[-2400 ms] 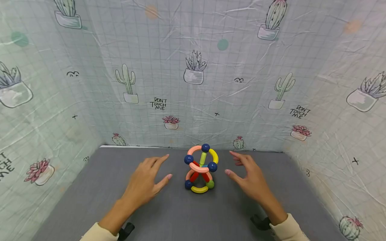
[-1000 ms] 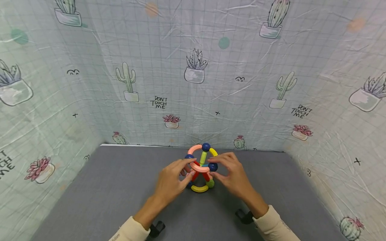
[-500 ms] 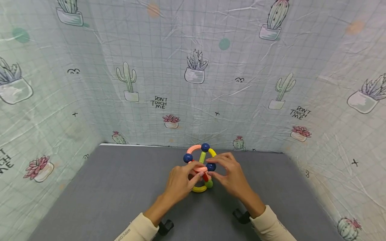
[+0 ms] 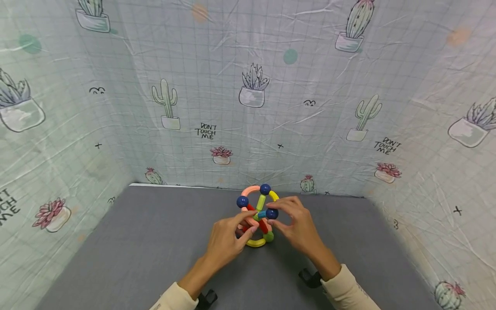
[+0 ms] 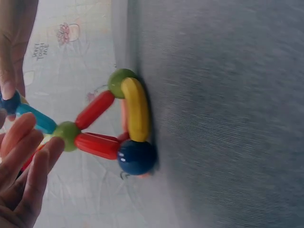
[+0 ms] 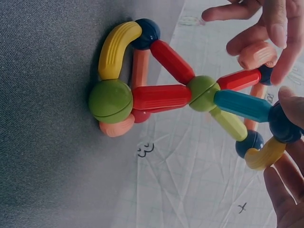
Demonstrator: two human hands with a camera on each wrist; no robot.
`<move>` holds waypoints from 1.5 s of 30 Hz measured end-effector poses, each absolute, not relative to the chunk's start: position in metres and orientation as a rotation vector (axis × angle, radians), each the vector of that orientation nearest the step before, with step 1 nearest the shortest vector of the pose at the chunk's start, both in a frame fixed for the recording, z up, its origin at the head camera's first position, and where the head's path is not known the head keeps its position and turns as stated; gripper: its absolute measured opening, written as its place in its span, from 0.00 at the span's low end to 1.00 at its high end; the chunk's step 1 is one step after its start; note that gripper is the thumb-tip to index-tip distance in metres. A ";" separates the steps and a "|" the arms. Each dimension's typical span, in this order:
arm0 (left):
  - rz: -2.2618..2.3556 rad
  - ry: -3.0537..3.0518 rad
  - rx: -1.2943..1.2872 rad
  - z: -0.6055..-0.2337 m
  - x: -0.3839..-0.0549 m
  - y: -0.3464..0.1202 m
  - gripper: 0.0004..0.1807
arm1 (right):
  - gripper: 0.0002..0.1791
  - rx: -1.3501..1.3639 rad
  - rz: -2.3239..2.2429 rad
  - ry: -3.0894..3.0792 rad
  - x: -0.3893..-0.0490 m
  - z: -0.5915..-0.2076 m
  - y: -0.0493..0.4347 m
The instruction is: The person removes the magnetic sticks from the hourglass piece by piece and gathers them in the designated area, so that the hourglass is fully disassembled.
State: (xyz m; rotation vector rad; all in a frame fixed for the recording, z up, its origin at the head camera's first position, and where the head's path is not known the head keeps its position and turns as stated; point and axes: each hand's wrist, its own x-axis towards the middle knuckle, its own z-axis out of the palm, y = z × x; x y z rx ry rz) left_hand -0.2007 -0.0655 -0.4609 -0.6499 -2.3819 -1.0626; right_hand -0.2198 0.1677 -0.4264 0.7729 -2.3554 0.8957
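A toy of magnetic rods and balls stands upright on the grey table, two rings joined through a green middle ball (image 6: 203, 93). My left hand (image 4: 226, 236) pinches a curved pink rod (image 6: 257, 55) at the front of the upper ring. That rod's right end is apart from the navy ball (image 4: 272, 214), which my right hand (image 4: 297, 221) grips between thumb and fingers. From this ball a blue rod (image 6: 242, 105) runs to the green middle ball. Red rods (image 6: 161, 97) lead down to the lower ring, where a curved yellow rod (image 5: 136, 110) lies on the table.
The grey table (image 4: 155, 241) reaches back to a hanging sheet (image 4: 217, 86) printed with cacti, which also closes off both sides. Dark wrist straps (image 4: 311, 278) are on both arms.
Both hands have come in from the sides to the toy. The left hand has taken hold of the curved pink rod and drawn its right end away from the navy ball.
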 end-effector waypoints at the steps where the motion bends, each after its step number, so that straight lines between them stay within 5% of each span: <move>1: -1.054 -2.363 -0.636 -0.463 -0.200 -0.066 0.21 | 0.26 0.771 0.899 -2.360 -0.219 -0.426 0.167; 15: -1.343 -2.206 -0.335 -0.475 -0.203 -0.061 0.27 | 0.26 0.754 0.890 -2.377 -0.219 -0.426 0.166; 29: -1.431 -2.220 -0.362 -0.474 -0.198 -0.066 0.25 | 0.25 0.757 0.898 -2.368 -0.218 -0.426 0.167; 45: -1.060 -2.518 -0.300 -0.481 -0.180 -0.169 0.26 | 0.26 0.781 0.898 -2.361 -0.219 -0.427 0.168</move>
